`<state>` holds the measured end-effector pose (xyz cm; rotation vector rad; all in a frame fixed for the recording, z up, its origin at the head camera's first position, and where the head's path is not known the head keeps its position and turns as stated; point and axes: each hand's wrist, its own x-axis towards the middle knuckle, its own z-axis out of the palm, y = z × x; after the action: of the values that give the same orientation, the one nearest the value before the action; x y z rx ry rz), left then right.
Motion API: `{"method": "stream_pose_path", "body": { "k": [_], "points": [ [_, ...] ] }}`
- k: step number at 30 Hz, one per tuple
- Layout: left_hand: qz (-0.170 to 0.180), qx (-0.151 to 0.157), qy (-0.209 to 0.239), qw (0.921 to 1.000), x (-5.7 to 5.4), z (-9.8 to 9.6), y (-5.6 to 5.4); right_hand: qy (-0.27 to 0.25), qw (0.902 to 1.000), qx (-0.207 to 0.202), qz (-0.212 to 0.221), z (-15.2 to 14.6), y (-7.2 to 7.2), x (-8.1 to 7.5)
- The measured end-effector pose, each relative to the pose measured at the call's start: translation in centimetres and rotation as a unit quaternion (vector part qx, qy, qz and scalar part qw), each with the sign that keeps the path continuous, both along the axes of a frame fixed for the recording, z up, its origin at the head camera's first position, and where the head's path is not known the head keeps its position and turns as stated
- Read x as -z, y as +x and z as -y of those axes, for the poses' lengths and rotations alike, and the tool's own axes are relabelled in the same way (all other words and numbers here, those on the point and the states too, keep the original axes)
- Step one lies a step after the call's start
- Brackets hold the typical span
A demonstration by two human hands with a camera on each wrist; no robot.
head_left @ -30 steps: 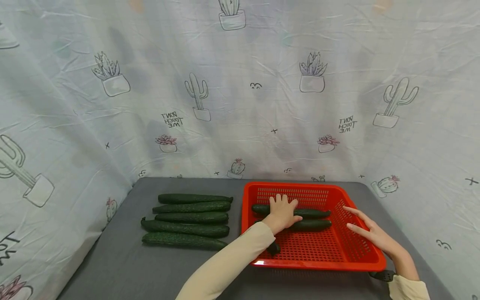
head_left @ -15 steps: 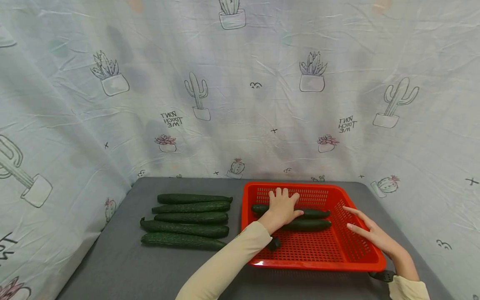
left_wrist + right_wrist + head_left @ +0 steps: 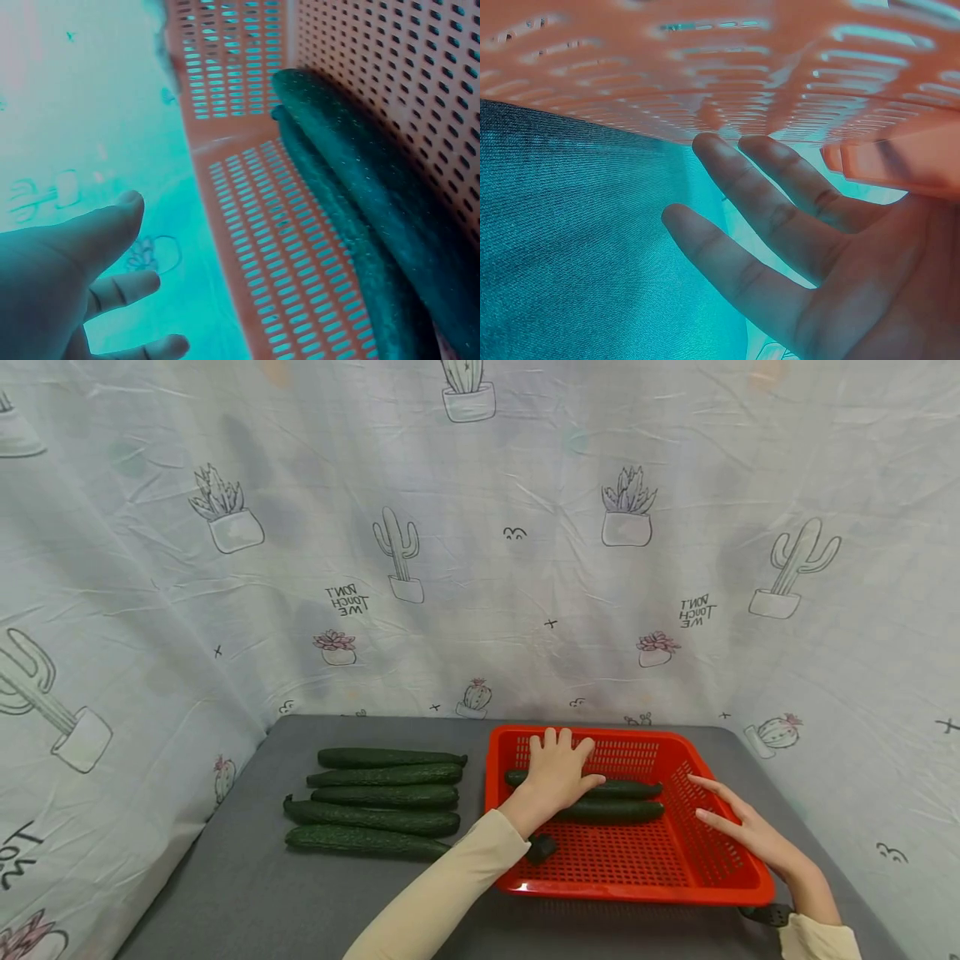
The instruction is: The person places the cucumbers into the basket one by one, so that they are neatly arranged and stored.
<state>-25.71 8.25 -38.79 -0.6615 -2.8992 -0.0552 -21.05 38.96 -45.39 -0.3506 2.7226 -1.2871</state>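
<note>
Head: left grip (image 3: 557, 772) spread above 2 cucumbers (image 3: 621, 811), right grip (image 3: 742, 827) spread, perhaps against basket (image 3: 637, 892)

Behind a flat, dark-grey, matte tabletop (image 3: 240, 893) and along both its sides, a wall of wrinkled, whitish fabric (image 3: 465, 485) is hung. The fabric is printed with black-outlined potted cacti (image 3: 798, 558), pink-tinted succulents in line-drawn pots (image 3: 335, 647), small black crosses (image 3: 551, 623) and mirror-reversed black lettering (image 3: 347, 600). Faint pastel blotches (image 3: 277, 372) are scattered over it. The fabric is lit softly, and its fine creases are picked out by pale highlights.
</note>
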Motion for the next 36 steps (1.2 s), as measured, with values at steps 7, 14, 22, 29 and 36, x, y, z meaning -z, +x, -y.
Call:
{"method": "stream_pose_path", "body": {
  "k": [7,14,22,29,36],
  "points": [
    [-0.011,0.015,0.023,0.9995,-0.6,1.1,1.0,-0.006,1.0,0.001,0.007,0.1,0.0,0.0],
    [-0.019,0.019,0.033,0.9991,-1.1,2.6,2.1,-0.002,1.0,0.0,0.0,0.2,0.0,0.0],
    [-0.024,0.034,0.071,0.9966,-1.0,4.7,3.0,0.001,1.0,0.0,-0.01,0.1,0.1,0.0],
    [-0.026,0.042,0.104,0.9933,-0.6,6.8,3.9,0.004,1.0,0.004,-0.003,0.0,0.0,0.0],
    [-0.032,0.056,0.157,0.9854,-0.6,9.0,4.7,-0.002,1.0,0.005,0.0,0.0,0.0,0.1]
  ]
}}
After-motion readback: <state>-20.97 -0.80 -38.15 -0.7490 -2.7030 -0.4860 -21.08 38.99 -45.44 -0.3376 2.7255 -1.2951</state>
